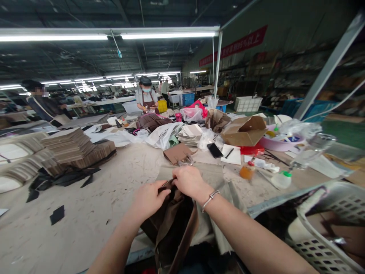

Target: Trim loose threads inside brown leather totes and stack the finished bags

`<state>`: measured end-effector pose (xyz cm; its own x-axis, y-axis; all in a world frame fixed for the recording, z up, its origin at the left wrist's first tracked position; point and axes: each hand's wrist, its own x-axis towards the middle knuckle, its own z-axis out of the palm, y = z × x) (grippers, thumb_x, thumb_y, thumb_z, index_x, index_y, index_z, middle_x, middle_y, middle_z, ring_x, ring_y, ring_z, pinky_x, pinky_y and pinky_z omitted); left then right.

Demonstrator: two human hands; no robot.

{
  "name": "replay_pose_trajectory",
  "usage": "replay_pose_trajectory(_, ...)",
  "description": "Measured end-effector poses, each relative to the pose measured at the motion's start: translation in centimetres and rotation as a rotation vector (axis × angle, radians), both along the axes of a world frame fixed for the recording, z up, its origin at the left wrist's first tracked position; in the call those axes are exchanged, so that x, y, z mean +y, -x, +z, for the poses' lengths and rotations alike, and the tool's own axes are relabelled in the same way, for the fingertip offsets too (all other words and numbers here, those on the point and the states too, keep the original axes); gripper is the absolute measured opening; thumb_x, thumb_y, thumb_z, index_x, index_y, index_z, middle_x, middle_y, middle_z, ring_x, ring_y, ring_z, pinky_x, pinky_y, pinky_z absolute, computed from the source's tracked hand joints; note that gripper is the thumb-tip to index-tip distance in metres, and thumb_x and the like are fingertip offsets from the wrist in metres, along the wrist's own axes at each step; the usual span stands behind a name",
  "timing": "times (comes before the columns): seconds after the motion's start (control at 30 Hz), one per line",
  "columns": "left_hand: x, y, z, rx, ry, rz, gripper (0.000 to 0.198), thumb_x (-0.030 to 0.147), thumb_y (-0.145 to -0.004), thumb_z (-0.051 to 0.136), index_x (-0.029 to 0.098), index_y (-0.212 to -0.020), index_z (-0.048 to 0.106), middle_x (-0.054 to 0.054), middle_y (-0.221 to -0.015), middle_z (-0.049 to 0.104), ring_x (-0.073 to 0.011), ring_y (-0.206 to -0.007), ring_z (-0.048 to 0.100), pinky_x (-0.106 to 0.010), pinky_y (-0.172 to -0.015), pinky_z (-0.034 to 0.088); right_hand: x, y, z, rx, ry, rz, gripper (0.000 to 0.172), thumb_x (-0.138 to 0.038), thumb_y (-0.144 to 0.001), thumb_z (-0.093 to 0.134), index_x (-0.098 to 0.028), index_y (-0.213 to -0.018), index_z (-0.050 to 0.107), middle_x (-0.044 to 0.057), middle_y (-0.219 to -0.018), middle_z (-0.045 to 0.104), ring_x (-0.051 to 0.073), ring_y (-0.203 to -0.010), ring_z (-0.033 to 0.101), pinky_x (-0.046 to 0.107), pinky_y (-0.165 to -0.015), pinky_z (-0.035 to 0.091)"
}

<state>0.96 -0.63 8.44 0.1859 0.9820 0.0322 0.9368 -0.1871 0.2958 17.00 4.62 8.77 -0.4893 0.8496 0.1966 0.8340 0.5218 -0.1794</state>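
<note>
A brown bag (176, 224), its mouth facing me and its dark lining showing, hangs at the table's near edge. My left hand (149, 199) grips the bag's far rim, thumb on top and fingers partly hidden behind the fabric. Close beside it, my right hand (189, 182) pinches the same rim with bent fingers; a metal bracelet circles that wrist. Just beyond my hands lies a brown leather piece (178, 153) with a clear plastic handle-like part next to it. Grey-beige cloth (208, 179) is spread under my right hand.
Stacked beige panels (68, 146) and black scraps (62, 179) lie left. Ahead are a phone (215, 150), a notepad (231, 154) and a paper bag (244, 130). Glue bottles (247, 171) stand right; a white plastic basket (316, 243) sits beside the table. A co-worker (146, 97) stands across.
</note>
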Motion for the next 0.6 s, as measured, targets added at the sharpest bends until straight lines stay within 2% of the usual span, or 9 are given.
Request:
replay_pose_trajectory(0.07,0.7,-0.2,-0.3,0.043,-0.013,0.033,0.024,0.033,-0.087,0.044,0.023,-0.083,0.066,-0.003,-0.083,0.07,-0.0181,-0.075,0.062,-0.025,-0.062,0.035,0.0,-0.2,0.0,0.049,0.028,-0.01,0.016,-0.03,-0.077,0.059,-0.02,-0.082,0.07,0.007,-0.083,0.069,0.02,-0.082,0.062,0.025,-0.068,0.043)
replay_pose_trajectory(0.13,1.4,-0.2,-0.7,0.093,-0.025,0.057,0.028,0.031,-0.088,0.042,0.02,-0.073,0.064,-0.004,-0.075,0.069,-0.018,-0.071,0.061,-0.025,-0.06,0.033,0.0,-0.7,0.1,0.184,0.11,0.023,0.023,-0.038,-0.077,0.061,-0.021,-0.09,0.069,0.004,-0.078,0.068,0.018,-0.077,0.062,0.024,-0.067,0.043)
replay_pose_trajectory(0.23,1.7,0.0,-1.1,0.124,-0.066,0.098,0.028,0.029,-0.088,0.041,0.02,-0.074,0.063,-0.004,-0.073,0.068,-0.0189,-0.07,0.061,-0.026,-0.059,0.034,-0.1,-2.5,0.6,0.506,0.262,0.109,0.047,-0.049,-0.077,0.062,-0.022,-0.115,0.061,-0.001,-0.074,0.064,0.012,-0.065,0.057,0.022,-0.061,0.042)
replay_pose_trajectory(0.33,1.6,0.3,-1.3,0.097,-0.08,0.107,0.028,0.031,-0.088,0.04,0.021,-0.077,0.065,-0.004,-0.076,0.069,-0.0201,-0.073,0.062,-0.027,-0.063,0.037,-1.3,-5.0,0.5,0.773,0.247,0.063,0.043,-0.043,-0.081,0.059,-0.019,-0.117,0.058,-0.002,-0.074,0.059,0.01,-0.061,0.051,0.021,-0.058,0.041)
replay_pose_trajectory(0.4,1.6,0.4,-1.3,0.004,-0.073,0.079,0.027,0.034,-0.087,0.043,0.022,-0.093,0.066,-0.005,-0.091,0.071,-0.0209,-0.084,0.063,-0.028,-0.071,0.042,-2.8,-6.5,-0.3,0.898,0.223,0.0,0.035,-0.038,-0.083,0.057,-0.016,-0.109,0.062,-0.002,-0.071,0.055,0.011,-0.062,0.049,0.022,-0.058,0.041)
replay_pose_trajectory(0.5,1.8,0.9,-1.3,-0.148,-0.032,0.025,0.039,0.039,-0.082,0.051,0.024,-0.117,0.06,-0.002,-0.114,0.066,-0.0209,-0.1,0.061,-0.027,-0.084,0.044,-5.6,-7.7,-2.7,0.987,0.232,-0.053,0.027,-0.034,-0.083,0.057,-0.016,-0.101,0.064,0.0,-0.073,0.056,0.013,-0.066,0.051,0.024,-0.062,0.044)
replay_pose_trajectory(0.6,1.9,1.3,-1.0,-0.131,-0.001,0.01,0.032,0.04,-0.085,0.047,0.027,-0.108,0.065,0.0,-0.107,0.069,-0.0213,-0.097,0.062,-0.029,-0.084,0.045,-8.3,-8.0,-5.1,0.986,0.225,-0.074,0.025,-0.03,-0.083,0.056,-0.018,-0.103,0.064,0.003,-0.083,0.059,0.014,-0.073,0.055,0.026,-0.069,0.047)
